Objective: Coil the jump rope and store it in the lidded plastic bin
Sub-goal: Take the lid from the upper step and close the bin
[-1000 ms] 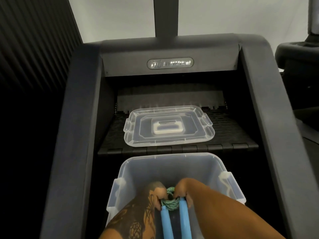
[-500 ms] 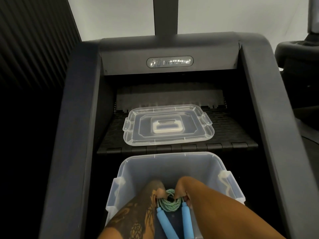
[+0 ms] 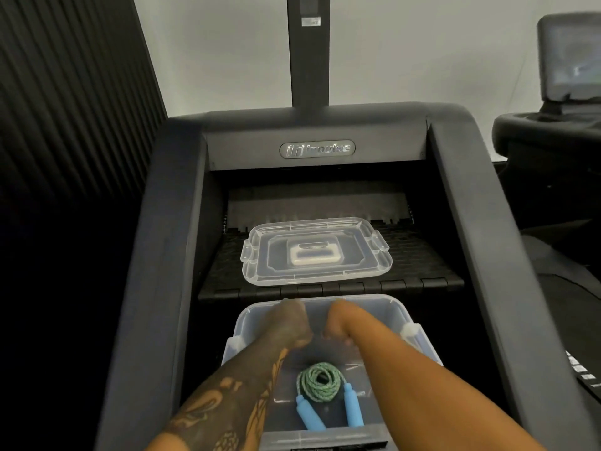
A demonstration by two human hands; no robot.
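Bin (image 3: 395, 312), clear plastic, open-topped, at 6 o'clock in the view, seated between the dark side rails of an exercise machine (image 3: 461, 196). White latch clip visible on the bin's 3 o'clock wall.

Jump rope (image 3: 318, 387), green speckled cord, wound into a tight round coil, lying on the bin floor. Two light blue handles (image 3: 353, 408) extend from the coil toward 6 o'clock, one either side, splayed slightly apart. Nothing touches the rope.

Lid (image 3: 315, 252), clear plastic with a white recessed handle at centre, lying flat on the black ribbed step at 12 o'clock from the bin, apart from it.

Left hand (image 3: 291, 323), tattooed forearm, raised above the bin near its 12 o'clock rim, fingers curled inward, holding nothing. Blurred.

Right hand (image 3: 336, 323), just beside the left at its 3 o'clock, fingers likewise curled under, empty. The two hands are close together without clearly touching.

Badge (image 3: 317, 148), oval, silver lettering, on the machine's front panel at 12 o'clock. Lettering too blurred to read with certainty.

Screen (image 3: 572, 56), second machine, at 2 o'clock.
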